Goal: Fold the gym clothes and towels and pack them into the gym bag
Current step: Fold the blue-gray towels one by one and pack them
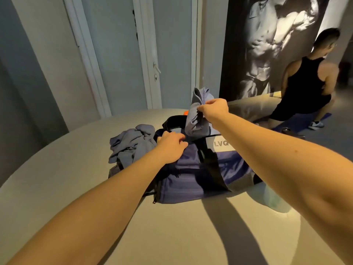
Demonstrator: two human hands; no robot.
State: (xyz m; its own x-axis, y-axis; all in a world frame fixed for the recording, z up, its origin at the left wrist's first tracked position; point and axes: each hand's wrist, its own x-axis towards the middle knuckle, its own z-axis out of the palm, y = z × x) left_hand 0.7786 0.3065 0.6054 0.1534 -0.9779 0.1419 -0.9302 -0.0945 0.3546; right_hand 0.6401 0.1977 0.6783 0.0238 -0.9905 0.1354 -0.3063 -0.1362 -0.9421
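Note:
A navy gym bag with black straps and a white "LVQ" label lies on the round pale table. My right hand pinches a folded grey-blue cloth and holds it upright above the bag's open top. My left hand rests on the bag's top edge near the opening, fingers curled over the fabric. A crumpled grey-blue garment lies in a heap on the table just left of the bag.
A pale mint cloth lies on the table to the right of the bag. Something orange peeks out behind the held cloth. Beyond the table a person in a black top kneels before a large poster. White doors stand behind.

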